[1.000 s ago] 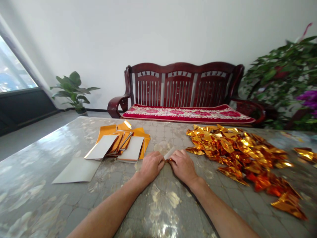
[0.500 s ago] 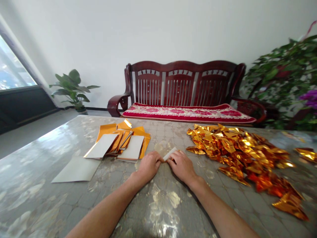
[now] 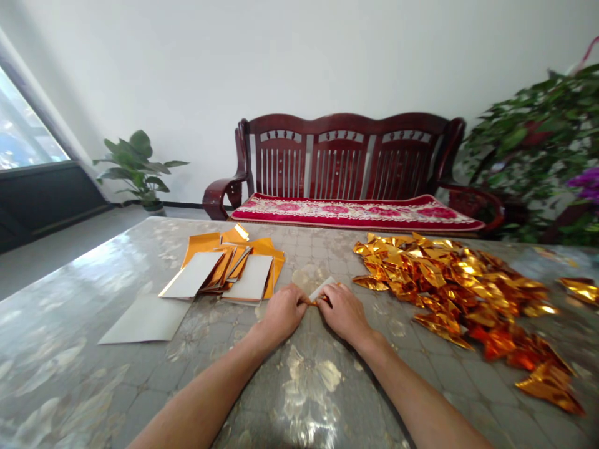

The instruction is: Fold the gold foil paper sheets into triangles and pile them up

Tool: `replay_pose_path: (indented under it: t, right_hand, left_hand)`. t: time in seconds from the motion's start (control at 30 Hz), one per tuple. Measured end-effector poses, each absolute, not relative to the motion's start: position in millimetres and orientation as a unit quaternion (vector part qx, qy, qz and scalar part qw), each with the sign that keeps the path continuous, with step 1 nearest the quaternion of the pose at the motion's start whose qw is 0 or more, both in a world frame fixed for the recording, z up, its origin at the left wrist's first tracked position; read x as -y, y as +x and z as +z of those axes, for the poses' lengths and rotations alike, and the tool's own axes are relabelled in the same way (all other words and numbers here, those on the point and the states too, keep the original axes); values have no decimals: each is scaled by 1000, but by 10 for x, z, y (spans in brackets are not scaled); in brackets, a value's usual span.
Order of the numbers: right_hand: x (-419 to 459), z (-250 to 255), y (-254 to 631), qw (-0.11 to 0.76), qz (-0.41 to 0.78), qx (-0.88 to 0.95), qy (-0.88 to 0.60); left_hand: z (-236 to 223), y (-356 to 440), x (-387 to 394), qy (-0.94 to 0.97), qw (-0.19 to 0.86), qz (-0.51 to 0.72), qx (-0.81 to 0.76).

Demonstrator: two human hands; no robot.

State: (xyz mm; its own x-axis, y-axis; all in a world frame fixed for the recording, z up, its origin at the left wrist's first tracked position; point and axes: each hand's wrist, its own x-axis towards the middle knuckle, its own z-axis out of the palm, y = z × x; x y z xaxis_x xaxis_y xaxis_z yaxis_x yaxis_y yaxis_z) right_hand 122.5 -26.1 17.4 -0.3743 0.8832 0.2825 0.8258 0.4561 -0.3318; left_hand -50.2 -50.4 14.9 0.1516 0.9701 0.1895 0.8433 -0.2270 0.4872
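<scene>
Between my two hands, low over the middle of the table, is a sheet of gold foil paper (image 3: pixel 322 288) with its pale back showing and a thin gold strip along the near edge. My left hand (image 3: pixel 286 308) pinches its left end. The fingers of my right hand (image 3: pixel 342 310) are closed on its right side. Part of the paper is hidden behind my fingers. Left of my hands lies a loose pile of gold paper sheets (image 3: pixel 255 274), some gold side up and some pale side up. A single pale sheet (image 3: pixel 140 321) lies nearer to me.
Many folded gold foil pieces (image 3: pixel 435 274) are heaped on the right of the table (image 3: pixel 262 399), which has a glossy floral cover. Clear plastic (image 3: pixel 552 260) lies beyond them. Past the table stand a wooden bench (image 3: pixel 337 156) and potted plants (image 3: pixel 138 165).
The gold strip along the paper's near edge shows more, and less of the pale back is visible. Both hands keep nearly the same place.
</scene>
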Motion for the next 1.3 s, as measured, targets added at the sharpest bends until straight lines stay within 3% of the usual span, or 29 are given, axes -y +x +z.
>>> replay_pose_path:
  t: [0.4,0.77,1.3]
  right_hand:
    - [242,131,1231,210,69,830,-512]
    - [245,160,1216,191,60,830,-520]
    - [225,160,1237,196,84,829,-517]
  left_hand:
    - [176,-360,502,705,103,222,-666]
    - [248,-491,469,720,169,200,-643]
    - [278,-460,539,710,146,203,-658]
